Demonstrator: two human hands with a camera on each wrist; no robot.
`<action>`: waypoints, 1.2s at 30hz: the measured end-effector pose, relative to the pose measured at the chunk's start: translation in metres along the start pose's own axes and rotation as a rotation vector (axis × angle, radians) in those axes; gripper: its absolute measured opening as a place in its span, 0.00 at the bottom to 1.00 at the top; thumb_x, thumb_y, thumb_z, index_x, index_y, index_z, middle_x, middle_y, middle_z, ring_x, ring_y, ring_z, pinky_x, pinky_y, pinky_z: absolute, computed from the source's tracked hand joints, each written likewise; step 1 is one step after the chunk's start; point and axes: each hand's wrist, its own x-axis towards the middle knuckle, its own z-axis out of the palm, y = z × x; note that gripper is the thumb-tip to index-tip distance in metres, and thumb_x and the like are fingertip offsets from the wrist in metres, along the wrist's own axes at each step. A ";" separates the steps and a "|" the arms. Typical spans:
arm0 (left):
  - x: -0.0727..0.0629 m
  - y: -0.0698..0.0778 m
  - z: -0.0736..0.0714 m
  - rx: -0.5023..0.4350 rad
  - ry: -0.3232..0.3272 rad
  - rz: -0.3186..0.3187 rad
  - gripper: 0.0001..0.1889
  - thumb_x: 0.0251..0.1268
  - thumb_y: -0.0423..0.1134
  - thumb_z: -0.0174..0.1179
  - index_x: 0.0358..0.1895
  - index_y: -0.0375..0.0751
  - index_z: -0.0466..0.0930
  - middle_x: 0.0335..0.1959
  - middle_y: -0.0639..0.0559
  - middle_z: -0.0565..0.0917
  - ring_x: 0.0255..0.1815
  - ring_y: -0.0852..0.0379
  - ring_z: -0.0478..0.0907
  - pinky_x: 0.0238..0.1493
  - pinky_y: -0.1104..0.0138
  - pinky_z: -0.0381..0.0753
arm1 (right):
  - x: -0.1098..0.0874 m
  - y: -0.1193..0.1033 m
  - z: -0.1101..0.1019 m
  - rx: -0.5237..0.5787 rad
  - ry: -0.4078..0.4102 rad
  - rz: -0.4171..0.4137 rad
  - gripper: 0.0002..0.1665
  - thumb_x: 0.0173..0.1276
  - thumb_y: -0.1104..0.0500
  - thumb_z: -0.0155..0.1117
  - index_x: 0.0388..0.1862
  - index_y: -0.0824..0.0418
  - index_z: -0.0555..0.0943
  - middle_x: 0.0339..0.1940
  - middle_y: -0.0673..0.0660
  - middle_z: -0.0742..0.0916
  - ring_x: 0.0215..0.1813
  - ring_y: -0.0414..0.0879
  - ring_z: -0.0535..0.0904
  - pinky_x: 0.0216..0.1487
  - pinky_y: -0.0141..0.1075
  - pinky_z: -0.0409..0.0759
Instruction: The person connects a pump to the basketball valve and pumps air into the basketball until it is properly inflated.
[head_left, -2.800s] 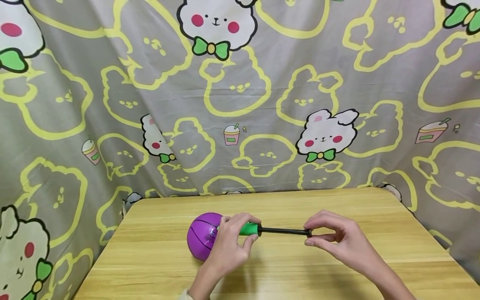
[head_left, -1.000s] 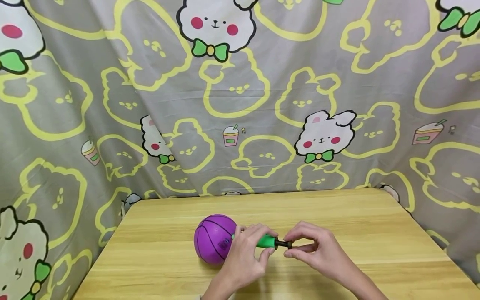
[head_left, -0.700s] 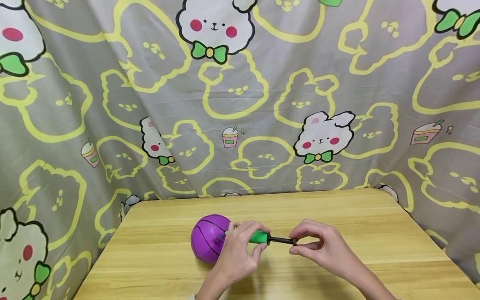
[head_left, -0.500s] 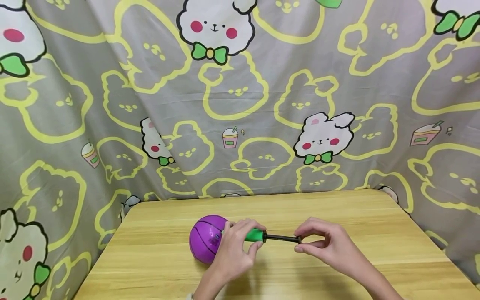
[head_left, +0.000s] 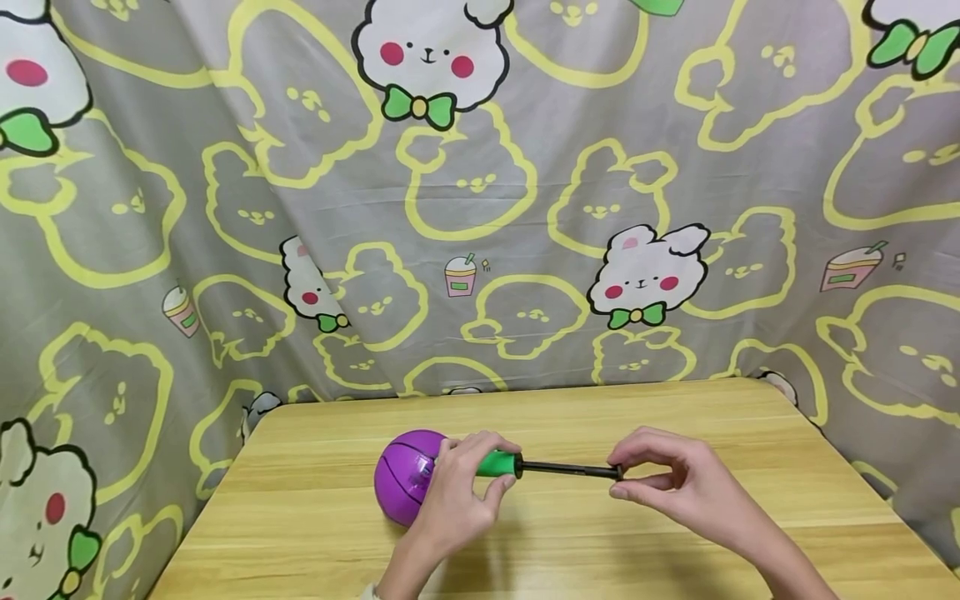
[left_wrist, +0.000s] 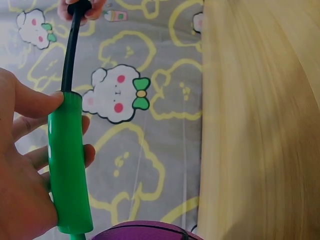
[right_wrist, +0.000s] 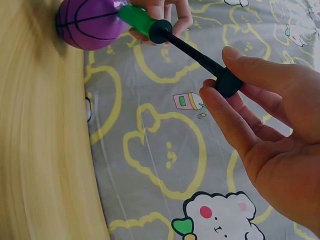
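My left hand [head_left: 461, 492] grips the green barrel of a hand pump [left_wrist: 70, 165], thumb on one side and fingers round the other. The pump's far end points at a purple ball [head_left: 405, 479] with black basketball lines, on the left of the table. Where pump and ball meet is hidden behind the left hand in the head view. My right hand [head_left: 682, 479] pinches the black end knob [right_wrist: 228, 82] of the pump's rod between thumb and fingers. A long stretch of black rod [head_left: 566, 469] shows between the barrel and the knob.
Ball and hands are over a light wood table [head_left: 712, 433]. Behind it and along both sides hangs a grey curtain [head_left: 510, 208] with yellow outlines and white cartoon animals.
About a second ago the rod was nearly all inside the barrel. Since then my right hand has drawn the knob out rightward, while my left hand, the pump and the ball shifted slightly left.
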 end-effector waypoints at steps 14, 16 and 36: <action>0.002 0.008 0.003 -0.013 -0.007 0.006 0.18 0.56 0.33 0.70 0.49 0.56 0.82 0.47 0.67 0.84 0.51 0.66 0.80 0.52 0.54 0.66 | 0.002 -0.004 -0.004 0.007 0.023 -0.001 0.20 0.59 0.74 0.74 0.49 0.60 0.86 0.44 0.57 0.88 0.46 0.48 0.88 0.38 0.43 0.87; 0.002 0.009 0.004 -0.011 -0.007 0.011 0.18 0.56 0.33 0.70 0.49 0.55 0.82 0.46 0.66 0.84 0.51 0.66 0.80 0.52 0.53 0.66 | 0.002 -0.003 -0.002 0.020 0.032 0.001 0.19 0.59 0.74 0.74 0.48 0.61 0.86 0.43 0.58 0.88 0.46 0.48 0.88 0.38 0.43 0.87; -0.004 0.022 0.022 0.026 -0.031 0.020 0.18 0.54 0.32 0.71 0.48 0.52 0.82 0.45 0.64 0.84 0.48 0.66 0.80 0.51 0.55 0.65 | 0.006 0.014 0.045 0.075 0.111 0.030 0.17 0.58 0.70 0.77 0.46 0.60 0.88 0.41 0.60 0.88 0.45 0.46 0.88 0.38 0.43 0.86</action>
